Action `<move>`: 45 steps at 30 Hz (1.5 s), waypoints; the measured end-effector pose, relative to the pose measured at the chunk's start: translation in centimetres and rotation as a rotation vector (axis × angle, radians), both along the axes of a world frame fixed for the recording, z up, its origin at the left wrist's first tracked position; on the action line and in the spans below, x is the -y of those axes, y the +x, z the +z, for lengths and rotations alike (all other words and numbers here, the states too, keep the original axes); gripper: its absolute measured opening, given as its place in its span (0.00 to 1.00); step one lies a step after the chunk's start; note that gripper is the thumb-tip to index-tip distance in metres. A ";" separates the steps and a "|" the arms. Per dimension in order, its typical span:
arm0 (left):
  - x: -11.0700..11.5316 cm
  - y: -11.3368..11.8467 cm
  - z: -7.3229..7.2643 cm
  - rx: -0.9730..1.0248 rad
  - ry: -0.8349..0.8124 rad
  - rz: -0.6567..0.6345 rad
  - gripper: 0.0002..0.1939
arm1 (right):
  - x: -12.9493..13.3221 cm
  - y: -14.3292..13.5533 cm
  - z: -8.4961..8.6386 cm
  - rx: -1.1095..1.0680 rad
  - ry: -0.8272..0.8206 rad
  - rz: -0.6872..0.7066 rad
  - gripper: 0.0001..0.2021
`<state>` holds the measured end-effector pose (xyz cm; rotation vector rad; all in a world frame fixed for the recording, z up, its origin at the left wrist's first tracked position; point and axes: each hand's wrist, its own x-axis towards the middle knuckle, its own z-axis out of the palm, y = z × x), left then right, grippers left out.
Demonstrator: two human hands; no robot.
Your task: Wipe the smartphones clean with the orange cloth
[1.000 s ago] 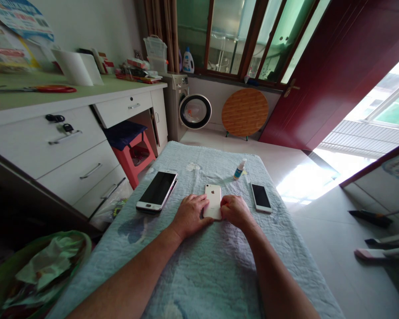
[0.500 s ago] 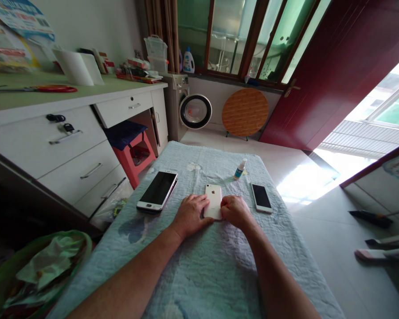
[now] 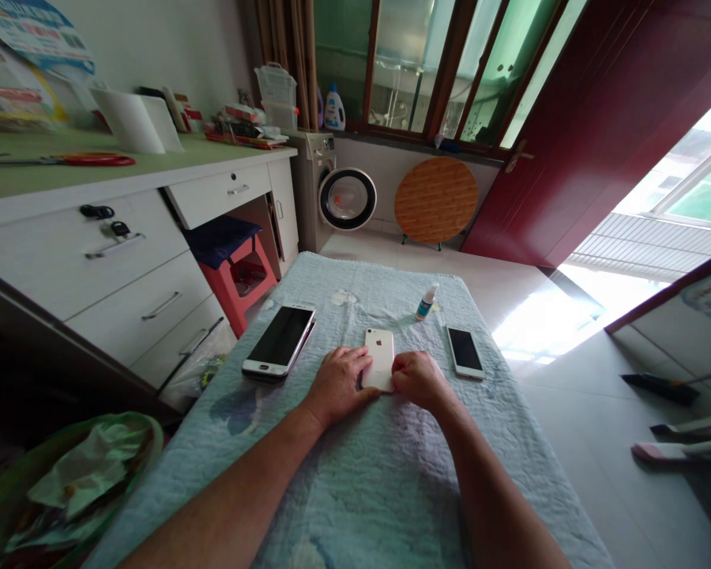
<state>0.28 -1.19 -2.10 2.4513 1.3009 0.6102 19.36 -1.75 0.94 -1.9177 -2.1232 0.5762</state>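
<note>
A smartphone lies back side up on the quilted cloth, its pale back and dark apple logo showing. My left hand holds it by the left edge and lower corner, fingers on the edge and thumb along the bottom. Against the right edge presses my right hand, fingers curled in; whatever they may hold is hidden. To the left, a larger white phone rests screen up on a second device. A small white phone lies screen up to the right. Behind it stands a little spray bottle.
The blue quilted cloth covers the table. Left of it are a white drawer desk, a red stool and a green bin with wrappers. A washing machine with its door open and a folded round table stand beyond.
Almost nothing differs. Both hands stay on the smartphone's edges, and the whole view has shifted very slightly.
</note>
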 end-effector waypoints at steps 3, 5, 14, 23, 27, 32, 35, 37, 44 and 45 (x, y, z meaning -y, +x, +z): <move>-0.1 0.0 -0.1 0.004 -0.001 -0.003 0.30 | 0.1 0.0 0.1 0.001 -0.010 0.010 0.12; -0.1 0.0 -0.1 0.006 0.002 -0.005 0.30 | 0.1 0.0 0.1 -0.001 -0.012 0.017 0.12; 0.0 -0.1 -0.1 0.006 0.005 -0.008 0.30 | 0.3 -0.2 0.5 -0.013 -0.053 0.019 0.13; -0.1 0.0 -0.2 0.016 0.005 -0.009 0.30 | 0.4 -0.2 0.6 -0.015 -0.058 0.023 0.13; -0.1 0.0 -0.1 0.013 -0.001 -0.011 0.30 | 0.4 -0.2 0.5 -0.025 -0.051 0.022 0.13; -0.1 -0.1 -0.1 0.019 -0.002 -0.012 0.30 | 0.3 -0.2 0.5 -0.021 -0.063 0.024 0.13; -0.1 -0.1 -0.3 0.022 0.001 -0.009 0.30 | 0.3 -0.3 0.6 -0.017 -0.063 0.022 0.13; -0.1 -0.1 -0.3 0.022 0.001 -0.008 0.30 | 0.4 -0.3 0.6 -0.019 -0.062 0.021 0.13; -0.2 -0.1 -0.3 0.031 0.003 -0.007 0.30 | 0.4 -0.3 0.5 -0.037 -0.053 0.010 0.12; -0.2 -0.1 -0.3 0.031 0.002 -0.007 0.30 | 0.4 -0.3 0.4 -0.040 -0.054 0.007 0.12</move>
